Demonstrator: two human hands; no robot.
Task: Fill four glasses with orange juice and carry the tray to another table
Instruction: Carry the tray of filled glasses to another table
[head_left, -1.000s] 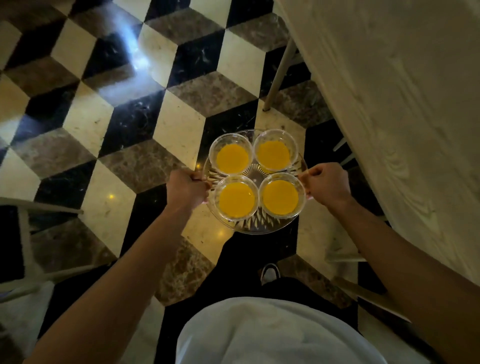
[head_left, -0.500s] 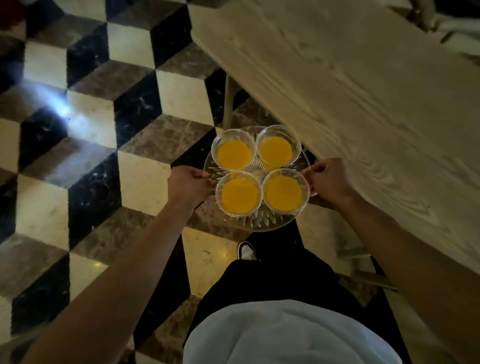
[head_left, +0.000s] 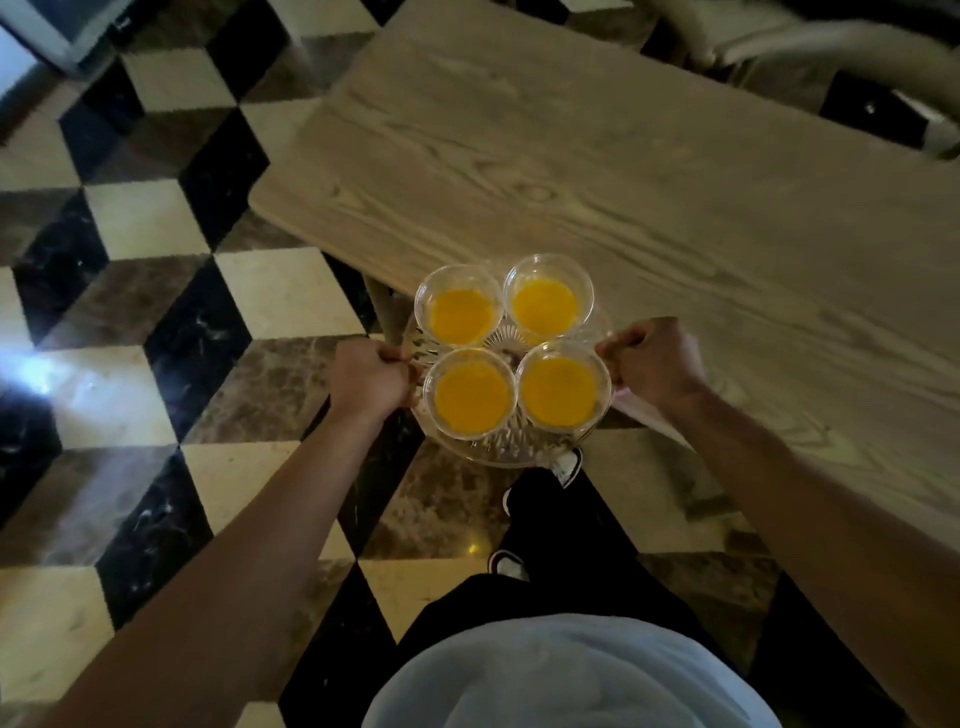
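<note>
A round cut-glass tray is held in the air in front of me, over the floor at the near edge of a wooden table. On it stand several clear glasses of orange juice: far left, far right, near left, near right. My left hand is closed on the tray's left rim. My right hand is closed on its right rim. The far glasses overlap the table's edge in view.
The floor is a black, cream and brown cube-pattern marble. A table leg stands just left of the tray. Chairs sit beyond the table at top right. My feet show below the tray.
I have turned and stepped toward the wooden table; it now fills the upper right of the view, and the tray has come up to its near edge. Both hands keep their grip.
</note>
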